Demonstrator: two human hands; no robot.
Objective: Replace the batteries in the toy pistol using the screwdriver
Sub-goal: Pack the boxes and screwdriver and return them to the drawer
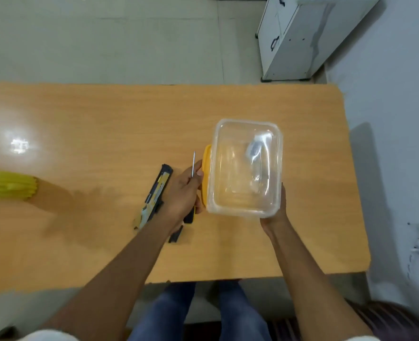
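Yellow object (11, 187): ribbed, with a green end, lying at the far left edge of the tabletop (105, 114); what it is cannot be told.
Glare: a bright light reflection on the wood-grain tabletop, upper left.
Toy pistol (155, 195): black and yellow, lying flat on the tabletop just left of the left hand, muzzle pointing away from the person; it carries pale printed markings, too blurred to read.
Black piece (175, 235): small, flat, lying on the tabletop beside the left forearm, near the pistol grip.
Left hand (183, 193): fingers curled round the screwdriver (193, 166); the thin metal shaft sticks out past the thumb, pointing away, and the dark handle end shows below the palm.
Yellow lid (206, 178): on edge between the left hand and the container, touching the container's left side.
Clear container (246, 168): rectangular plastic tub, held above the tabletop; a small clear packet with something grey inside lies in it, no writing legible.
Right hand (276, 215): under the container's near right corner, fingers wrapped round its base and thumb up its right side.
Cabinet (302, 35): white, on the floor beyond the tabletop, upper right.
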